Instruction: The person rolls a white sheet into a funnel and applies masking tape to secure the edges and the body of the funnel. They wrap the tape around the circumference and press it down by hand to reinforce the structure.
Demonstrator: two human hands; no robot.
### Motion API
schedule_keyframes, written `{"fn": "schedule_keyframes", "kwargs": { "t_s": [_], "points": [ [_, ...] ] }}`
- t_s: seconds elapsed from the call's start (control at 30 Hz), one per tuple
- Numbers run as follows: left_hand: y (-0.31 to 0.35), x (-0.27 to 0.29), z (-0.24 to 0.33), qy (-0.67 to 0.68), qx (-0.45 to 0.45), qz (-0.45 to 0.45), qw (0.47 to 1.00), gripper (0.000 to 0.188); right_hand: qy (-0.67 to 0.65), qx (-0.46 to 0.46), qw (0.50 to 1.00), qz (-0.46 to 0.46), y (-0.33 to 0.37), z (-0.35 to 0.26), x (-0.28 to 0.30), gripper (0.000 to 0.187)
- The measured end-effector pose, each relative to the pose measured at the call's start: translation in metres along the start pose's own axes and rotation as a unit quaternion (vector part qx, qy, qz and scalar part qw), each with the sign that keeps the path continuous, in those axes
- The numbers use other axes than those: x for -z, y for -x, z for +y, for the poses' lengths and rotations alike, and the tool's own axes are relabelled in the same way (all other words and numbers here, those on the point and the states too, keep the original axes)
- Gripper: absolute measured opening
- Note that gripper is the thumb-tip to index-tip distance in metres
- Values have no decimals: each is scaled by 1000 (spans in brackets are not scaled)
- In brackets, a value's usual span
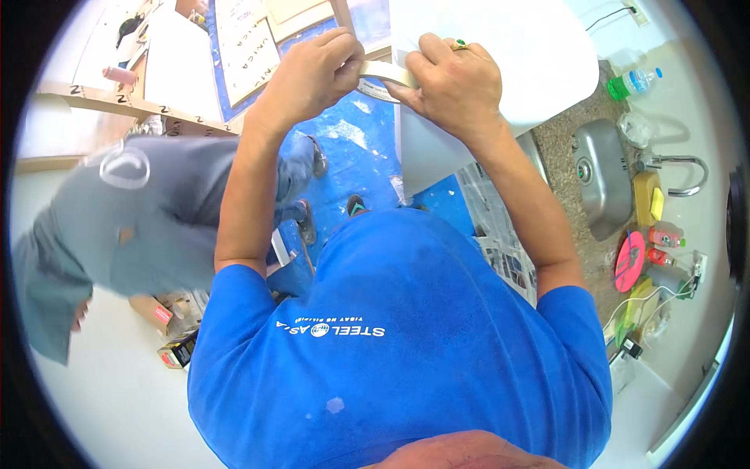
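Observation:
A roll of cream masking tape [388, 74] is held up in front of me between both hands. My right hand [455, 82], with a green-stoned ring on one finger, grips the roll's right side, thumb beneath it. At the roll's left side my left hand [316, 70] is closed, fingers pinched against the tape; whether a strip is pulled free there I cannot make out. Just beyond and to the right of the roll stands a large white panel or cabinet [500, 55] with a smooth surface.
A person in grey [148, 211] bends close on my left. Blue sheeting [344, 133] covers the floor ahead. To the right, a speckled counter [558, 148] bears a steel sink [605, 180], a faucet [687, 176] and bottles [634, 84]. Boards [242, 55] lie at the far left.

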State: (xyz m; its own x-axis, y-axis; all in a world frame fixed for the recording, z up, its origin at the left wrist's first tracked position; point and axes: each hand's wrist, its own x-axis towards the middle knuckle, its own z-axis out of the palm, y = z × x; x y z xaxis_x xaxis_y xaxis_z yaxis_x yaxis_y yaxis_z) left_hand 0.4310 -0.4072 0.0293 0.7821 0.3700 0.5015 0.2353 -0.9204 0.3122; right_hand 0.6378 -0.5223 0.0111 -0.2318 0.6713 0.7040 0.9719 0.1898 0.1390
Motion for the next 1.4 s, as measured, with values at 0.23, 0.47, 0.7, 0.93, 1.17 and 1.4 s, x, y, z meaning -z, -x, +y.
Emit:
{"fn": "schedule_keyframes", "kwargs": {
  "t_s": [0.23,0.47,0.7,0.93,1.17,1.4],
  "points": [
    [12,-18,0,-7,-44,133,990,12,1,-3,1000,19,-2,1,-5,39],
    [23,-19,-10,147,49,111,982,12,27,17,999,33,-4,3,-10,38],
    [26,-26,-19,331,114,100,931,24,20,12,1000,11,-2,2,-6,40],
    [21,-41,-12,220,64,170,959,5,30,5,1000,6,-4,1,-5,40],
    [25,-74,-16,538,60,255,801,5,21,-23,999,-5,-6,0,0,40],
    [34,-83,-19,725,33,267,634,11,26,-16,999,20,-6,6,-5,41]
  ]
}}
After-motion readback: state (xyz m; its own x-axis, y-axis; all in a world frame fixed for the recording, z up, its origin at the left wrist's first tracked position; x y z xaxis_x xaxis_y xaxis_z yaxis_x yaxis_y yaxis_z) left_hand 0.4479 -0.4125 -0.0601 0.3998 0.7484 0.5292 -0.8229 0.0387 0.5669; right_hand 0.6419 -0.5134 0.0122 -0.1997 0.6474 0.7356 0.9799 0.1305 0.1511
